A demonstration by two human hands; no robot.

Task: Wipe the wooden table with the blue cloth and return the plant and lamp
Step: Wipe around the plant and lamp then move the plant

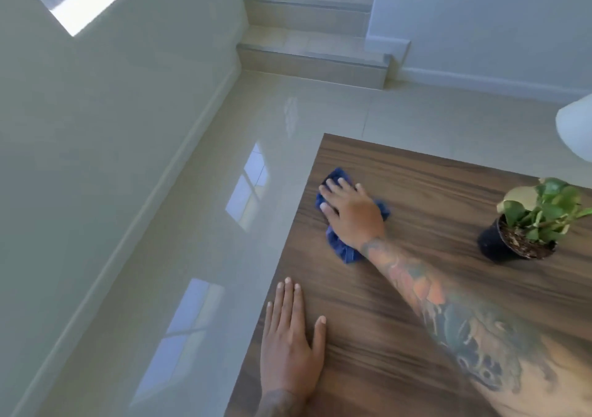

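My right hand (350, 213) presses flat, fingers straight, on the crumpled blue cloth (341, 245) near the far left corner of the dark wooden table (400, 314). My left hand (290, 341) rests flat on the table's left edge, holding nothing. A small green plant in a black pot (525, 224) stands on the table to the right of the cloth. The white lamp shade (576, 131) shows at the right edge of the view; its base is out of sight.
Glossy pale floor tiles (192, 224) spread left of and beyond the table. Two tiled steps (314, 61) rise at the back. A wall with a skirting board (134, 211) runs along the left.
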